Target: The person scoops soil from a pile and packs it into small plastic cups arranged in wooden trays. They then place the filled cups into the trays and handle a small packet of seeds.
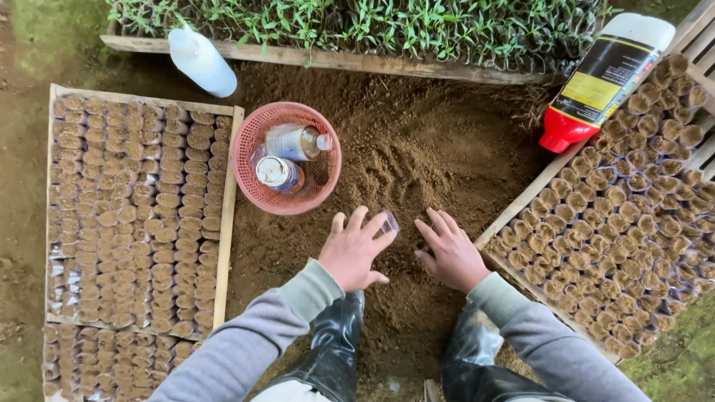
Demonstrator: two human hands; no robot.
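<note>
Left grip: left hand (354, 249) pinches a small clear plastic sleeve (389, 222) between fingertips, mouth held open just above the soil, apparently so soil can go in.
Right grip: right hand (450, 253) holds nothing; fingers spread flat, palm down on the loose soil heap (417, 149), placed as if to gather it toward the sleeve.
Stance: dark rubber boots (335, 350) flank the hands, keeping the heap within reach.
Left of hands: wooden tray (223, 246) packed with filled sleeves in rows, upright and touching.
Right of hands: second tray (514, 216), likewise packed.
Ahead: pink basket (246, 160) with two bottles; white bottle (201, 61); red-capped bottle (599, 78) lying on its side; seedling bed (372, 26).
</note>
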